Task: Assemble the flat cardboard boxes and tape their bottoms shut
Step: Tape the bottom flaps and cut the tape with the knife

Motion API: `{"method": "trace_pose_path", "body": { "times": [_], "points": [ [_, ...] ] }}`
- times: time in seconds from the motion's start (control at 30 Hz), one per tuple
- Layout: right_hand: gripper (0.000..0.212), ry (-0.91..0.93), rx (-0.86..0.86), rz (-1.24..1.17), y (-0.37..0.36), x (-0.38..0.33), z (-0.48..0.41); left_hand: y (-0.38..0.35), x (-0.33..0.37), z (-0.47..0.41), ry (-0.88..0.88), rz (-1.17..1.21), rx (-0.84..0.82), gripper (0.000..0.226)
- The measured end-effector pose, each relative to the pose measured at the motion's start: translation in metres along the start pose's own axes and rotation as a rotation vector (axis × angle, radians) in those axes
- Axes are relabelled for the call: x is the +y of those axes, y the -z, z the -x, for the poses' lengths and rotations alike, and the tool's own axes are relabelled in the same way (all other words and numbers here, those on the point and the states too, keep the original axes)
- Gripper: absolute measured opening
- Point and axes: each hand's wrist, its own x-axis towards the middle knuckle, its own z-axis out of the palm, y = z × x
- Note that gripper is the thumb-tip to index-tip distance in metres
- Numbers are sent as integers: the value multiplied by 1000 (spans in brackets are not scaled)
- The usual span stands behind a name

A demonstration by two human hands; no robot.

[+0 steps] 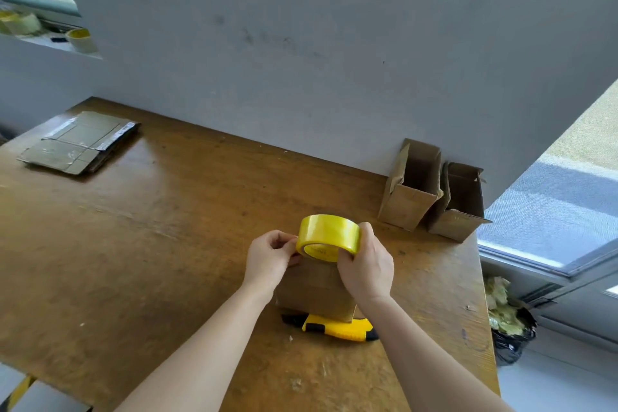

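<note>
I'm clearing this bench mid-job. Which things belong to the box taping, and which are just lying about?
Job: yellow tape roll, box beneath the roll, flat cardboard stack, two assembled boxes, utility knife.
Lying about: rolls on the sill, rubbish bag on the floor.

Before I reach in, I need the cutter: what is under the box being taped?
A yellow-and-black utility knife sticks out at the near bottom edge of the box, partly covered by it. The rest beneath it is hidden.

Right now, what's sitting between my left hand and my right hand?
The yellow tape roll: the right hand grips it and the left hand pinches at its edge, above the cardboard box, as the head view shows.
</note>
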Motion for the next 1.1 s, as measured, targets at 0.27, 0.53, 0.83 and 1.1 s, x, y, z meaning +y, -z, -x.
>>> {"method": "trace_pose_path", "body": {
  "times": [0.27,0.53,0.83,1.1],
  "points": [
    [31,72,-149,-23,4,-8,-1,-5,-5,-2,66,79,135,19],
    [25,100,-168,-176,9,-5,2,-8,-9,4,32,67,174,22],
    [52,53,-339,-316,16,6,0,-8,-16,4,-83,-309,140,22],
    [70,-130,-380,-682,18,-14,-3,-5,-14,7,-76,-288,141,13]
  ]
}}
